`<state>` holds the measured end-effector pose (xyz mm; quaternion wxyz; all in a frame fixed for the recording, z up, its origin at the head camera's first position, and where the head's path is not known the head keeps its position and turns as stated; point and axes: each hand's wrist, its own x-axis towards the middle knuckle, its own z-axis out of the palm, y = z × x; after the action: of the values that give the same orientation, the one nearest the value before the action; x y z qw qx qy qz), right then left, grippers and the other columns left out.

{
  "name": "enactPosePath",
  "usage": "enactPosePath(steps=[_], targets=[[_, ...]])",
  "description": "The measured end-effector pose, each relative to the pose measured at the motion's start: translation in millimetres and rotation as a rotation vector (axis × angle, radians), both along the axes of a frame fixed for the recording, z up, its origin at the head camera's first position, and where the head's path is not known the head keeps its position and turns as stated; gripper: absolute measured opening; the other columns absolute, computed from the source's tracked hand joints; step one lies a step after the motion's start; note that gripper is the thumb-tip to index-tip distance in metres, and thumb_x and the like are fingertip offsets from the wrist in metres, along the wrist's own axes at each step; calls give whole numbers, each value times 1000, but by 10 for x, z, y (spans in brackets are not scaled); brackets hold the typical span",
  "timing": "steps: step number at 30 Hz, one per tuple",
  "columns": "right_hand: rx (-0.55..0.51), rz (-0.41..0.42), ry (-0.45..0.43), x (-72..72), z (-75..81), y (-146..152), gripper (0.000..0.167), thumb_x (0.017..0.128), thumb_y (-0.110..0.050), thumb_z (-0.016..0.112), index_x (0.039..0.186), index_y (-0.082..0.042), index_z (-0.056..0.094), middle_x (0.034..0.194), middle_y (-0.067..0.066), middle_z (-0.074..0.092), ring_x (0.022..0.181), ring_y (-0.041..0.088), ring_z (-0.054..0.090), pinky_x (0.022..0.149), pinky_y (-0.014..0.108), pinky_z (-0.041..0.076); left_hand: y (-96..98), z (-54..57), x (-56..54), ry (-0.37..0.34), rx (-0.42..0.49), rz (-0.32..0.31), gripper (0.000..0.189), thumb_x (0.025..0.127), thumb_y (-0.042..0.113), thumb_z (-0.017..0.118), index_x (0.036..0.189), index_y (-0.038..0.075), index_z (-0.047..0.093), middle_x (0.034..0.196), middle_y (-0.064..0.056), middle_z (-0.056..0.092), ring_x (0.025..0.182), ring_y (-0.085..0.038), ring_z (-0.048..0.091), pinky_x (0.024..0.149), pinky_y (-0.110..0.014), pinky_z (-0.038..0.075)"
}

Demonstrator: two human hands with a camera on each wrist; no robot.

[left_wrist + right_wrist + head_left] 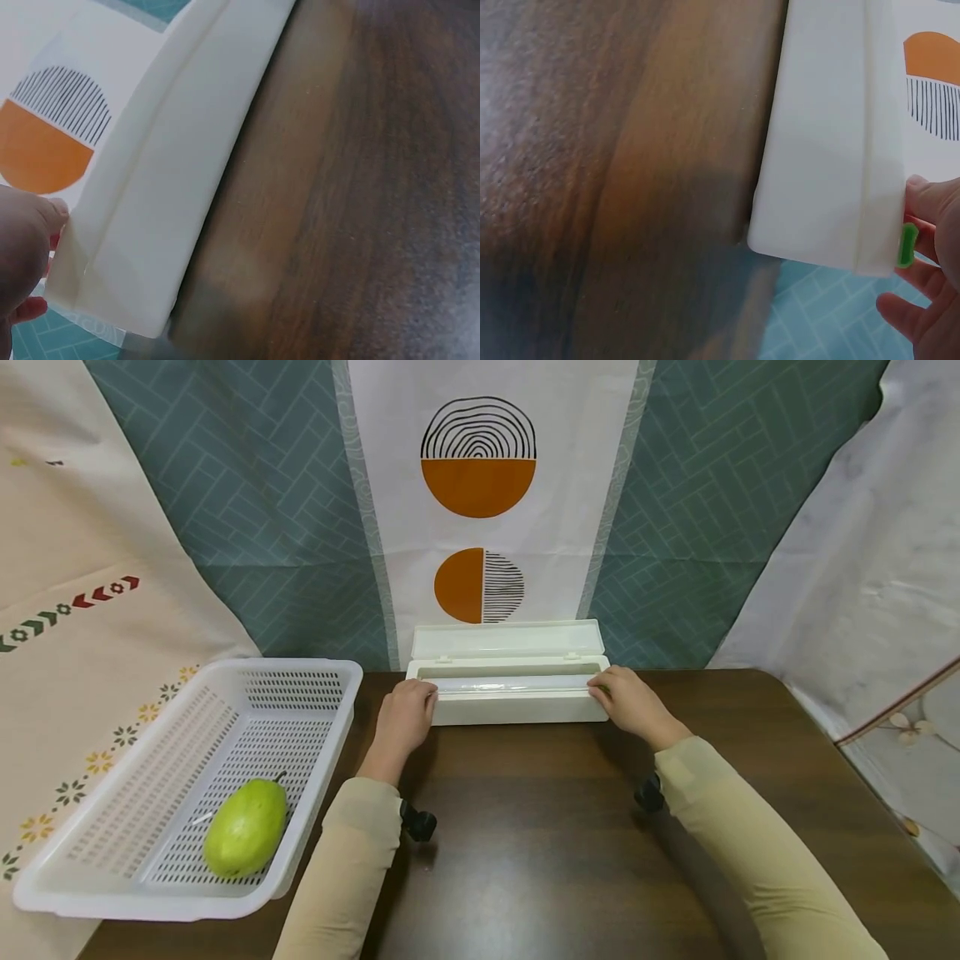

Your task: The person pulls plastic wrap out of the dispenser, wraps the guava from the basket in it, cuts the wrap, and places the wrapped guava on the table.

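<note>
A white cling film dispenser box (pixel 521 708) lies across the back of the table, its lid (pixel 510 638) raised behind it. Inside runs a roll of clear cling film (pixel 517 684). At the box's left end my left hand (pixel 405 718) pinches the film's edge near the front rim. My right hand (pixel 633 703) does likewise at the right end, thumb and fingers bent at the rim. Beside those right fingers, a small green piece (pixel 907 245) shows on the box edge in the right wrist view. The left fingertips are partly hidden behind the box in the left wrist view.
A white perforated basket (pixel 348 693) stands at the left with a green pear (pixel 247 828) in it. Brown tabletop (pixel 525 843) extends in front of the box. Patterned cloth (pixel 285 510) hangs close behind, and pale fabric (pixel 862 568) drapes at the right.
</note>
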<state>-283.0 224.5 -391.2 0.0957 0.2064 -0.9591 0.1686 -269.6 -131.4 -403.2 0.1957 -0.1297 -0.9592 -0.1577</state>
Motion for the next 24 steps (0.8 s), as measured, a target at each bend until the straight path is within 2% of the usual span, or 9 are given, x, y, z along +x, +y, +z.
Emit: enactPosePath(steps=[7, 14, 20, 24], targets=[[-43, -19, 14, -61, 1, -21, 20, 94, -13, 56, 99, 2, 68, 93, 17, 63, 92, 34, 55, 83, 46, 46, 2, 40, -60, -18, -25, 19, 18, 94, 14, 56, 97, 4, 70, 97, -12, 71, 96, -33, 61, 78, -48, 51], [11, -49, 38, -97, 6, -47, 19, 95, -11, 53, 95, 4, 66, 91, 18, 63, 96, 38, 54, 87, 48, 45, 3, 96, -83, -86, -56, 9, 19, 94, 17, 57, 103, 7, 71, 104, -10, 70, 101, -32, 60, 83, -48, 50], [64, -52, 43, -127, 16, -82, 21, 96, -11, 50, 93, 5, 62, 85, 18, 62, 94, 37, 52, 89, 47, 41, 3, 108, -131, -111, -108, 23, 17, 95, 15, 54, 94, 7, 70, 93, -11, 68, 92, -32, 59, 78, -47, 51], [60, -57, 38, -138, 26, -95, 21, 97, -11, 48, 93, 6, 61, 87, 19, 61, 93, 37, 52, 88, 47, 41, -2, 108, -163, -109, -129, 39, 19, 96, 16, 52, 96, 5, 67, 94, -12, 67, 91, -33, 58, 78, -47, 50]])
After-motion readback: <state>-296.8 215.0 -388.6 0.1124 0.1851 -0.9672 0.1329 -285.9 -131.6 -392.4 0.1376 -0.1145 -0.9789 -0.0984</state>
